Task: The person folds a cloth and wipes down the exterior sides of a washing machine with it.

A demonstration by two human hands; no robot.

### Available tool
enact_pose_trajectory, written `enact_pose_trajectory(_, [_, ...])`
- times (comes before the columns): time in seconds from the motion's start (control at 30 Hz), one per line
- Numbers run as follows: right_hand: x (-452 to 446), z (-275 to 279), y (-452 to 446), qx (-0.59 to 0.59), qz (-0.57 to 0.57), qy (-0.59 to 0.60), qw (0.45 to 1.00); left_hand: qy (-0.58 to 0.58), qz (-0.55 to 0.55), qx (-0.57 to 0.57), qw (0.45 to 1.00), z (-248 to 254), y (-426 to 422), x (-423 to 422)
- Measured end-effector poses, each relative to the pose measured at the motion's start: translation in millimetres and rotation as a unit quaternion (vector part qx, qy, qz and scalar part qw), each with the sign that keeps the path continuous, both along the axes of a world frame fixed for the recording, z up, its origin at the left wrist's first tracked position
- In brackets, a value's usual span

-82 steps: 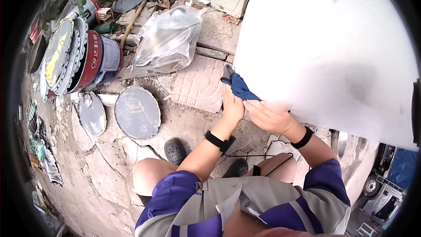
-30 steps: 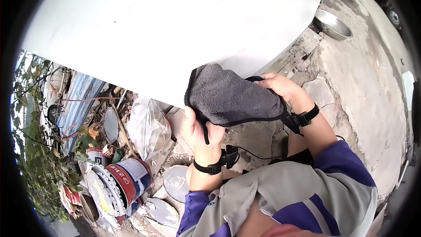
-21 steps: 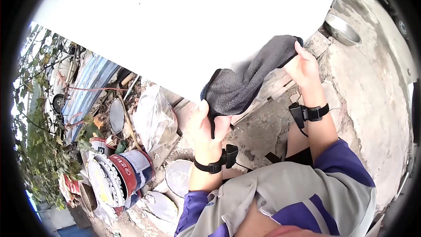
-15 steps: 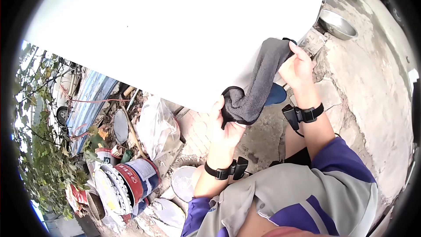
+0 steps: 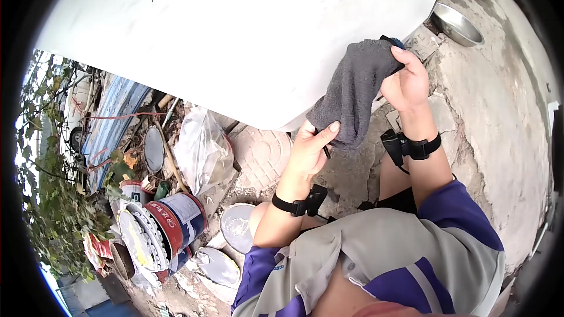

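Observation:
A dark grey fleecy cloth point(image 5: 355, 91) with black edging hangs between my two hands, over the near edge of a white flat surface point(image 5: 223, 53). My left hand point(image 5: 311, 147) is closed on its lower left end, thumb on top of the fabric. At the upper right end, my right hand point(image 5: 408, 79) grips the cloth near a bit of black and blue edging, thumb extended along it. Part of the right hand's fingers is hidden behind the cloth. Black straps with small boxes sit on both wrists.
Left of me stand a paint bucket point(image 5: 176, 223), a clear plastic bag point(image 5: 202, 149), round lids point(image 5: 238, 227) and leafy branches point(image 5: 59, 211). A metal basin point(image 5: 458, 25) rests on the cracked concrete ground point(image 5: 499, 111) at the upper right.
The cloth was folded and curled at its left end; now it is spread wider and flatter. My left hand has moved slightly up and right, its thumb now over the fabric.

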State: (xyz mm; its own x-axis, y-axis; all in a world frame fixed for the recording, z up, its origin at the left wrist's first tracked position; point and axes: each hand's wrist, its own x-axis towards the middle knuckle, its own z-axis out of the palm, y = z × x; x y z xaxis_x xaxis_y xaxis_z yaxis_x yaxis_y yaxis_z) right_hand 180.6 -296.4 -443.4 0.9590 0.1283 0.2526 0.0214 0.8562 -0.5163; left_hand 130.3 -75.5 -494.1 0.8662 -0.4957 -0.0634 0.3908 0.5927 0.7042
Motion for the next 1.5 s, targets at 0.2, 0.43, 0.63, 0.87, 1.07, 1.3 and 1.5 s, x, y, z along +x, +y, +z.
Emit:
enact_pose_trajectory(0.2, [-0.2, 0.6, -6.8, -0.135, -0.123, -0.026, 0.983, -0.231, 0.188, 0.144, 0.944, 58.6, 47.0, 9.9])
enact_pose_trajectory(0.43, [-7.8, 21.5, 17.4, -0.547, -0.325, -0.172, 0.752, -0.142, 0.177, 0.068, 0.972, 72.6, 72.1, 2.4])
enact_pose_trajectory(0.63, [-3.5, 41.0, 21.4, -0.651, -0.394, -0.310, 0.569, -0.385, 0.263, 0.279, 0.840, 129.9, 70.4, -1.6])
enact_pose_trajectory(0.87, [24.9, 106.3, 73.0, -0.637, -0.442, -0.346, 0.528, -0.567, 0.442, 0.611, 0.331, 194.8, 52.1, 24.4])
enact_pose_trajectory(1.07, [49.2, 88.8, 103.7, -0.611, -0.512, -0.342, 0.497, -0.561, 0.464, 0.657, 0.197, 156.7, 46.4, 67.4])
enact_pose_trajectory(1.3, [41.5, 17.9, 97.8, -0.605, -0.408, -0.374, 0.573, -0.612, 0.342, 0.667, 0.253, 78.0, 50.4, 63.4])
enact_pose_trajectory(1.5, [53.9, 62.6, 74.3, -0.643, -0.446, -0.425, 0.455, -0.645, 0.288, 0.689, 0.162, 203.9, 41.5, 56.6])
